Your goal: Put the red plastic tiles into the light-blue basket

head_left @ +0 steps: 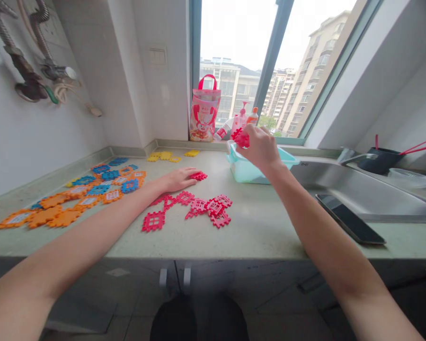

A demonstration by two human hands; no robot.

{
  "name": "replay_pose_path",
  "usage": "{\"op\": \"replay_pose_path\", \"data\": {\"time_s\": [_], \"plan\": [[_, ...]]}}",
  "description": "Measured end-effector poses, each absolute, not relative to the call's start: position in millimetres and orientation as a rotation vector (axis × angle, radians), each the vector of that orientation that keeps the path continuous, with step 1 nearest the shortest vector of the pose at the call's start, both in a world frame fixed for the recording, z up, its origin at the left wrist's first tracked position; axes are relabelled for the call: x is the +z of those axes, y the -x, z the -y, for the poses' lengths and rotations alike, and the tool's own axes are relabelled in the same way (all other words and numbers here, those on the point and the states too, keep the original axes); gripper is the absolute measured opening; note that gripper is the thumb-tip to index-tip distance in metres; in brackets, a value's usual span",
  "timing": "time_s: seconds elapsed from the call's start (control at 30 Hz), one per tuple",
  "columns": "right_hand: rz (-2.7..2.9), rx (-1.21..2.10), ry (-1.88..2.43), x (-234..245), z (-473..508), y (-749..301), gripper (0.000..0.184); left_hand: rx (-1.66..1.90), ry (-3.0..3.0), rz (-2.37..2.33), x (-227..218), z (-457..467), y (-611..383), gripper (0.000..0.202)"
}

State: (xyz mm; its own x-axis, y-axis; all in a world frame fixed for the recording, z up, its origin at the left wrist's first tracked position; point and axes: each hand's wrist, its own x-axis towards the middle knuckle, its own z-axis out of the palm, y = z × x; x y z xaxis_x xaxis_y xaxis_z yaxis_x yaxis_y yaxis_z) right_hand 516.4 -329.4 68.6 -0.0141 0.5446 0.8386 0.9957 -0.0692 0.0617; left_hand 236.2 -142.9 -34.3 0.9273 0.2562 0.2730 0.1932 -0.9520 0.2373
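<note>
Sorting of plastic interlocking tiles by colour, judged partly done. Right hand (261, 148): raised over the teal bin (250, 171) near the counter's back edge, below the window; grip clamped on a bunch of red tiles (242, 138), count not readable. Left hand (179, 179): flat on the counter (270, 222) mid-depth, fingers resting on a single red tile (199, 176); grip loose, fingers apart, pressing rather than pinching. Red group (195, 208): approx. a dozen pcs, spread loosely just in front of the left hand, towards the front edge. Orange/blue group (81, 194): large spread along the left side of the counter, some pcs with white labels, colours mixed together. Yellow group (170, 155): few pcs at the back edge, left of the bin. Bin contents hidden by rim and hand, so qty left inside cannot be told. Also present: pink bag (204, 111) and bottles (239, 122) on the sill, sink (362, 189) at the right end, phone (350, 220) on the counter beside the sink. Est. status: yellow, red separated; held reds not yet laid down; orange/blue unsplit.
</note>
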Motion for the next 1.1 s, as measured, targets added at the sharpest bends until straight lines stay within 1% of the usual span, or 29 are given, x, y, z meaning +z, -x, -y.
{"op": "replay_pose_path", "data": {"time_s": [0.13,0.2,0.23,0.3,0.37,0.4,0.47,0.5,0.6,0.67,0.73,0.83,0.9,1.0,1.1], "plan": [[1.357,-0.783,2.089,68.2,341.1,-573.7,0.041,0.374,-2.888,-0.296,-29.3,147.4,-233.3,0.066],[1.336,-0.689,2.16,65.8,344.3,-586.2,0.047,0.355,-2.894,-0.283,-23.9,153.4,-231.7,0.064],[1.347,-0.695,2.136,66.1,345.7,-586.3,0.05,0.343,-2.897,-0.286,-21.2,157.0,-231.1,0.063],[1.386,-0.818,1.977,69.0,347.5,-574.1,0.053,0.32,-2.901,-0.283,-17.2,163.7,-230.8,0.06],[1.454,-0.957,1.739,69.9,346.1,-548.2,0.044,0.307,-2.904,-0.258,-15.2,168.2,-231.5,0.058],[1.52,-0.971,1.631,67.2,343.4,-532.0,0.038,0.305,-2.905,-0.247,-14.3,169.3,-232.0,0.057],[1.724,-0.85,1.469,53.1,333.7,-498.0,0.031,0.333,-2.912,-0.269,-11.0,168.6,-231.4,0.058],[1.824,-0.738,1.417,42.0,327.0,-482.4,0.032,0.368,-2.916,-0.306,-7.9,166.8,-229.4,0.059],[2.083,-0.358,1.403,2.1,304.2,-448.7,0.045,0.411,-2.924,-0.49,8.9,156.8,-212.8,0.057],[2.224,-0.122,1.432,-19.2,291.0,-439.4,0.048,0.254,-2.89,-0.655,24.3,149.0,-192.4,0.047],[2.301,0.031,1.442,-30.2,282.0,-439.1,0.044,-0.013,-2.789,-0.787,39.2,143.8,-168.7,0.041],[2.307,0.059,1.448,-30.5,277.5,-448.7,0.039,-0.365,-2.616,-0.881,53.0,145.3,-142.1,0.055],[2.274,0.013,1.481,-26.4,278.6,-457.6,0.034,-0.504,-2.53,-0.93,54.3,151.5,-137.0,0.064],[2.229,-0.022,1.548,-22.8,283.2,-468.8,0.029,-0.528,-2.431,-0.952,48.1,161.4,-145.3,0.064],[2.225,-0.046,1.545,-20.5,289.8,-472.2,0.028,-0.408,-2.4,-0.915,39.1,164.8,-159.2,0.06]]}}
